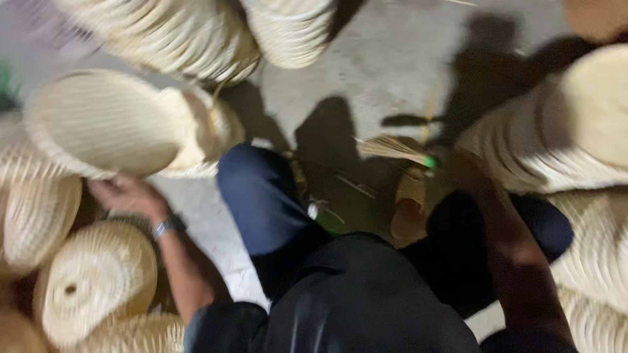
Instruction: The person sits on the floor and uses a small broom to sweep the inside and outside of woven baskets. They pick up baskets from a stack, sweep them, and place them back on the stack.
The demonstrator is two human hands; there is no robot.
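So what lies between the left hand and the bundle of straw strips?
In the head view, the blue-trousered knee lies between the left hand and the straw bundle, over grey floor.

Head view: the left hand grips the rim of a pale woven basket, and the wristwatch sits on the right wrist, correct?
Not quite. The head view shows the wristwatch on the left wrist, just behind the left hand. That hand is indeed at the rim of the pale woven basket.
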